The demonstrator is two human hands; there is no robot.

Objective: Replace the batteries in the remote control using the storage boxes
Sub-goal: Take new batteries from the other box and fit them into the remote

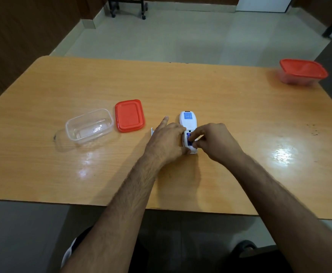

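The remote point(188, 123) lies face down mid-table, its long way pointing away from the person. The left hand point(168, 140) presses its side. The right hand point(216, 141) is nearer the battery point(189, 139), its fingertips pinching it in the open slot.

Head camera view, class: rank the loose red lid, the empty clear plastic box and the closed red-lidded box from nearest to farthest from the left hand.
From the left hand:
1. Loose red lid, just to its left.
2. Empty clear plastic box, further left, beside the lid.
3. Closed red-lidded box, far right corner of the table.
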